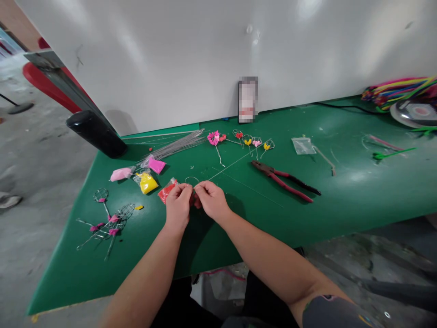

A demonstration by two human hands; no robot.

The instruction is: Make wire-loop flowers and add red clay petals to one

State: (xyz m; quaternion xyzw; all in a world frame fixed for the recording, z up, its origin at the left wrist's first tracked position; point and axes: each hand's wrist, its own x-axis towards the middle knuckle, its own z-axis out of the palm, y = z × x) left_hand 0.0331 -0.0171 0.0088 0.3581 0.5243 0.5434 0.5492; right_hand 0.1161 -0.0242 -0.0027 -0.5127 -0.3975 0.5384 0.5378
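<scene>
A thin metal wire (pixel 232 164) with a small curved loop stretches above the green desk (pixel 307 214), near its middle. The fingers (pixel 184 189) of the left hand (pixel 178 206) and the right hand (pixel 211 200) are nearly closed and pinch this wire. Just beside the left hand are four small plastic bags (pixel 146 183), with red, yellow and pink material inside. One pair of pliers (pixel 283 181) lies to the right.

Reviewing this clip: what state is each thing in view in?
Left hand: pinching the thin wire.
Right hand: pinching the same thin wire.
Red-handled pliers: lying unheld.
Bag of red clay: lying beside the left hand.
Steel wire bundle: loose, lying flat.
Wire flower frames: lying unheld, some with pink petals.
</scene>
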